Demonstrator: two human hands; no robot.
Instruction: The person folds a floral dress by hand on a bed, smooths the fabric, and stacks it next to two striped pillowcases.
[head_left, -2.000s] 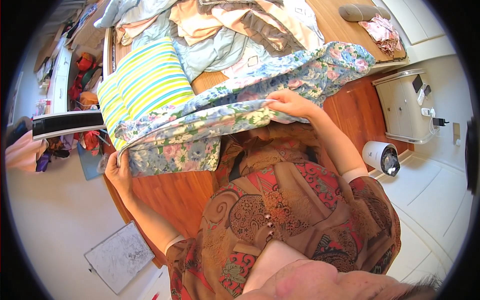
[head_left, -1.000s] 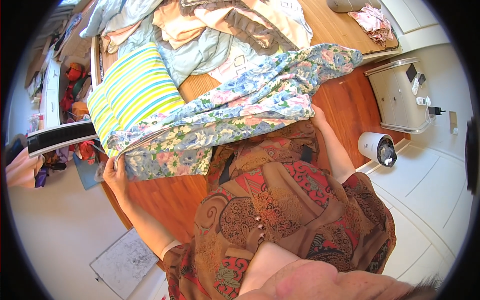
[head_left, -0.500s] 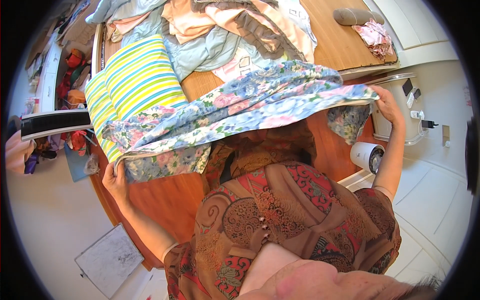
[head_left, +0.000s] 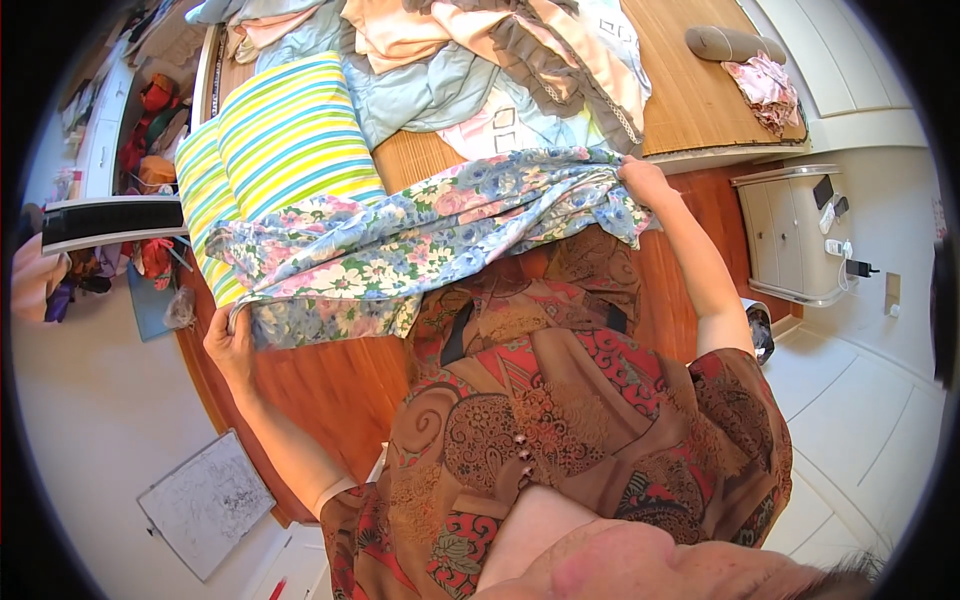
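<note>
Both hands, left grip (head_left: 232,345) and right grip (head_left: 643,182), clamp one floral cloth (head_left: 420,235); right's pulled back in, two striped pillows (head_left: 275,150) unmoved.

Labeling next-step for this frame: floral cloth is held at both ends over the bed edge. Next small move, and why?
Probably lower the floral cloth flat onto the bed edge. The left hand and right hand each pinch an end, and the cloth hangs bunched and sagging between them, partly over the striped pillow.

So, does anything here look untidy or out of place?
Yes. Behind the floral cloth held by the left hand and right hand, a heap of clothes lies crumpled and unfolded on the bed.
</note>
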